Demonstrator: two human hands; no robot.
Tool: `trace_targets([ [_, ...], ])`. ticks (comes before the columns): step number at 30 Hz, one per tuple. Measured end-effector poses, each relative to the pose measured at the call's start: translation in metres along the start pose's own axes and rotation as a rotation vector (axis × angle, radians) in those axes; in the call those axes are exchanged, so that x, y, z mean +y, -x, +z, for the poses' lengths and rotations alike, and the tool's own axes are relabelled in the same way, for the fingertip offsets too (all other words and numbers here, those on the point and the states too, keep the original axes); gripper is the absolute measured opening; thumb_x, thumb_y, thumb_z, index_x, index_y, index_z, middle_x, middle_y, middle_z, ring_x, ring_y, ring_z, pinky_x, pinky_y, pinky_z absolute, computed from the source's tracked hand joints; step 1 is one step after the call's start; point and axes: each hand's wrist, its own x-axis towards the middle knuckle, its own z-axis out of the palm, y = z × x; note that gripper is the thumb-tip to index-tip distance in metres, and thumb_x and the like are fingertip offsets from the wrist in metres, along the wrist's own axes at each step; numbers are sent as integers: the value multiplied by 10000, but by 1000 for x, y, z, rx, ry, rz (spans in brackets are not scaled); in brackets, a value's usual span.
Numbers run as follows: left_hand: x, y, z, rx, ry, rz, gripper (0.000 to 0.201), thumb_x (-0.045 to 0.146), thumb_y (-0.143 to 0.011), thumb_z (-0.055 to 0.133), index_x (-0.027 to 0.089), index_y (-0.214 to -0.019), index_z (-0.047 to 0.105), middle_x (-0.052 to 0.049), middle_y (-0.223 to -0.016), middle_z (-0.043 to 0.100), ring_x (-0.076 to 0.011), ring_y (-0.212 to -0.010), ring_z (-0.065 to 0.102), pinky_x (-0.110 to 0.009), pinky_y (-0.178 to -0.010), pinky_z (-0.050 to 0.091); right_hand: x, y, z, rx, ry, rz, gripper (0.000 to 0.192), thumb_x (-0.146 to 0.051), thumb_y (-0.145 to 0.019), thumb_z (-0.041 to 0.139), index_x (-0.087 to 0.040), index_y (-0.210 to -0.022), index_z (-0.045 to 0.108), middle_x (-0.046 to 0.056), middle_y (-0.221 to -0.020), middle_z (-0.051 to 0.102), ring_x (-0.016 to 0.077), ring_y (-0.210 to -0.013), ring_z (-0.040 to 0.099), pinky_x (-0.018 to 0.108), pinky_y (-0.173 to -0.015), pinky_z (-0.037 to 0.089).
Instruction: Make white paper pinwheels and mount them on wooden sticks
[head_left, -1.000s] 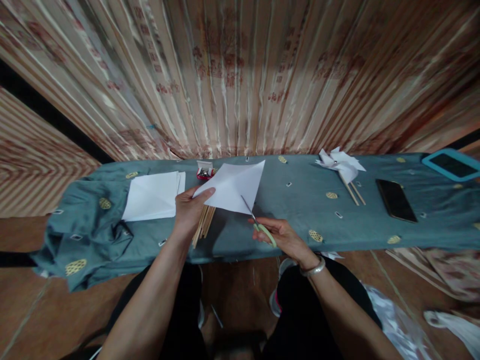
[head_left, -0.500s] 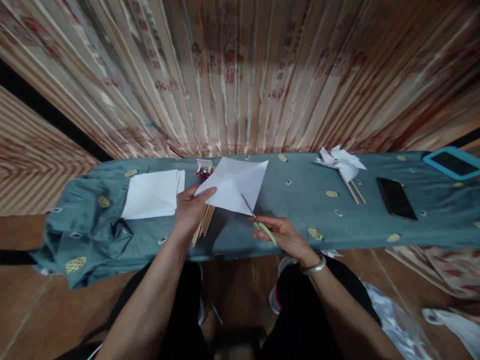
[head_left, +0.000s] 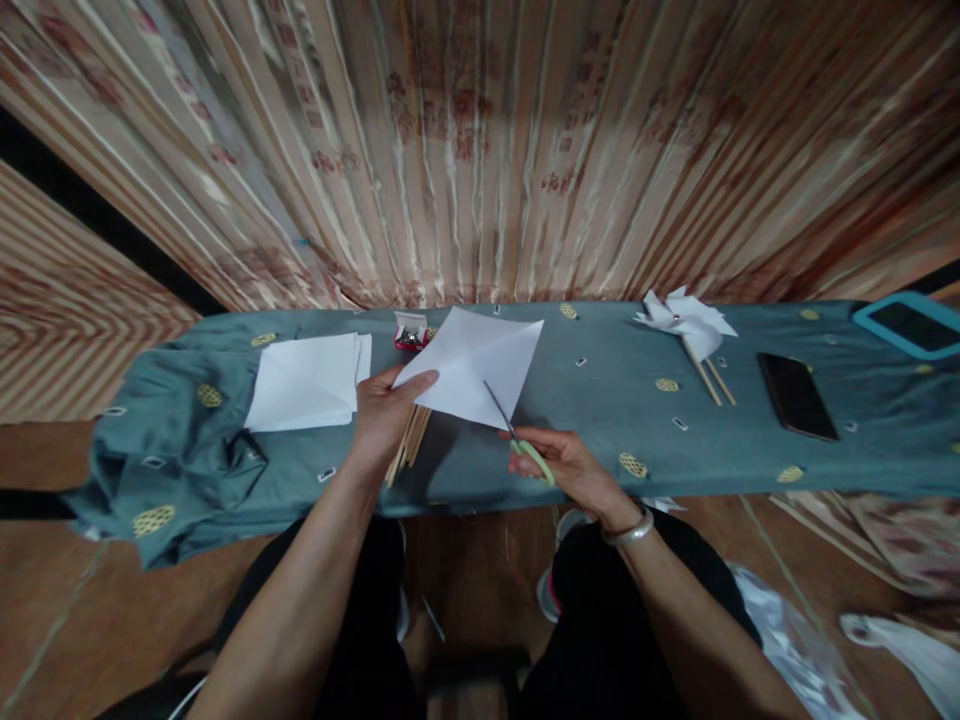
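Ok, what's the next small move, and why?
Probably a short snip by the right hand, stopping before the middle of the paper: the scissors' visible blade crosses its near corner, pointing inward, and the left hand pinches its left corner. I can't make out any cut.

The place looked like a room in a home: a patterned fabric curtain [head_left: 480,150] hung in folds behind the table [head_left: 600,420], a printed teal cloth [head_left: 465,480] draped over the table like household linen, and a brown floor [head_left: 52,620] with pale seams spread out below the table.
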Motion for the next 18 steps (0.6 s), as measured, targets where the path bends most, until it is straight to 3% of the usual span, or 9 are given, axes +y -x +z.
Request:
trace_targets([
  [12, -2, 0, -1, -15, 24, -12, 304, 288, -501, 894, 158, -751, 779, -5, -696, 736, -124, -585, 621, -246, -587, 493, -1, -2, 2, 12, -27, 29, 537, -456, -603, 874, -168, -1029, 722, -11, -730, 669, 85, -645, 572, 235, -623, 501],
  [18, 1, 5, 3, -11, 0, -52, 332, 303, -494, 891, 152, -769, 783, -27, -724, 749, -157, -603, 647, -289, -612, 526, 4, -2, 1, 42, -36, 15, 522, -439, -593, 882, -179, -1011, 709, -6, -768, 684, 93, -662, 582, 230, -597, 474],
])
